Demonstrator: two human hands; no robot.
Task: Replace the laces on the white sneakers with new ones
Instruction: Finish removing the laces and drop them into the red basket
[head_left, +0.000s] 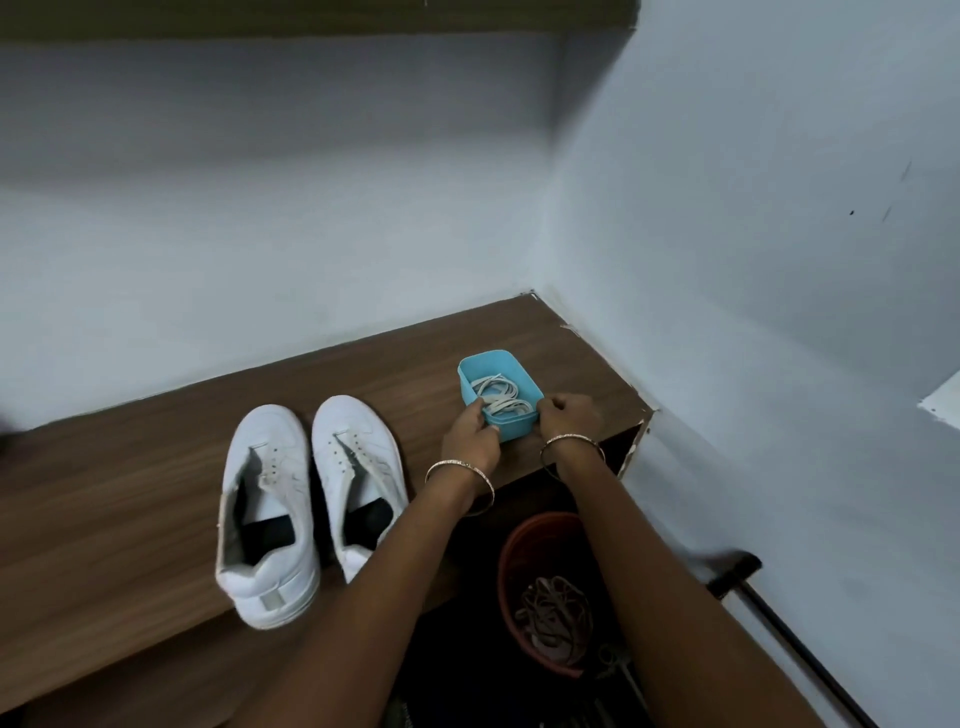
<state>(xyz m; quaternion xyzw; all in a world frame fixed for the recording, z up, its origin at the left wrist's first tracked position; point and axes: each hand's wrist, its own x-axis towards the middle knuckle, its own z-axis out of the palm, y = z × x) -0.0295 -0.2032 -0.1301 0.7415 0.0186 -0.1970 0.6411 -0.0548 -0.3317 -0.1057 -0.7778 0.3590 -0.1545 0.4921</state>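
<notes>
Fingers: L hand & R hand curled on near corners of blue box.
Laces: coiled in box, just beyond fingertips.
Handling: prob. light, limp, tangle-prone; pinch near a tip.
Sneakers: unlaced, left of L hand.

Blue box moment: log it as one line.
left grip: holds blue box | right grip: holds box | laces: in box | sneakers: unlaced

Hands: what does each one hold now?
Left hand: grips the box, left side.
Right hand: grips the box, right side.
</notes>
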